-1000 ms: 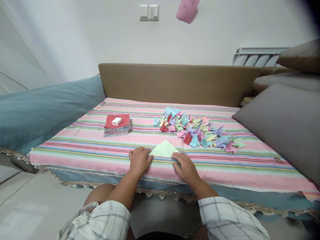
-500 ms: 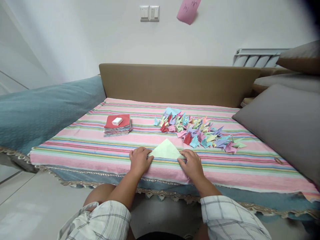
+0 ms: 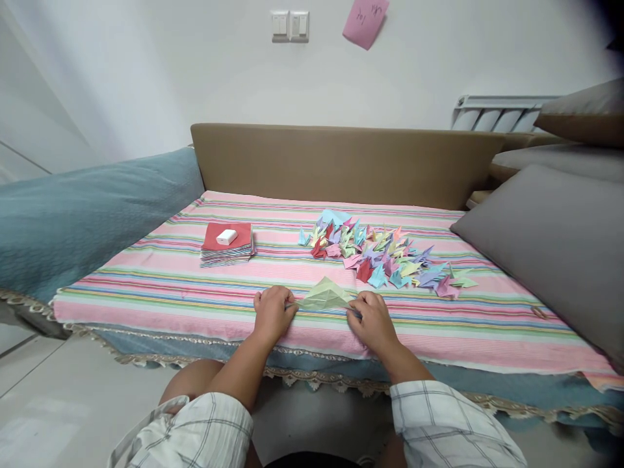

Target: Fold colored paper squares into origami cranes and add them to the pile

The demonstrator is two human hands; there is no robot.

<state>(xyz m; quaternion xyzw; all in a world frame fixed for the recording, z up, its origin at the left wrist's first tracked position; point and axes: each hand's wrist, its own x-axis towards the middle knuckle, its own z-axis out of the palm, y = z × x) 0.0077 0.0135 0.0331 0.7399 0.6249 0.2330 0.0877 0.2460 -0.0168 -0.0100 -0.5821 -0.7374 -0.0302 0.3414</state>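
Observation:
A pale green sheet of origami paper [image 3: 324, 296], folded into a low triangle, is held between my two hands near the seat's front edge. My left hand [image 3: 273, 312] pinches its left corner between thumb and fingers. At the opposite corner, my right hand [image 3: 373, 320] grips the paper the same way. The peak of the triangle points away from me, and creases show across its face. Just beyond lies a heap of folded paper cranes [image 3: 375, 250] in many colours.
On the left, a stack of coloured paper [image 3: 227, 253] carries a small white box-shaped object [image 3: 227, 236]. A striped cloth [image 3: 160, 276] covers the seat. Grey cushions [image 3: 550, 240] lean at the right, a blue armrest [image 3: 97, 208] stands at the left, and a brown backrest [image 3: 341, 162] is behind.
The green paper was a smooth, flat triangle; now it looks lower, darker and creased, with its lower edge tilted up. Both hands stay at its corners and have barely moved.

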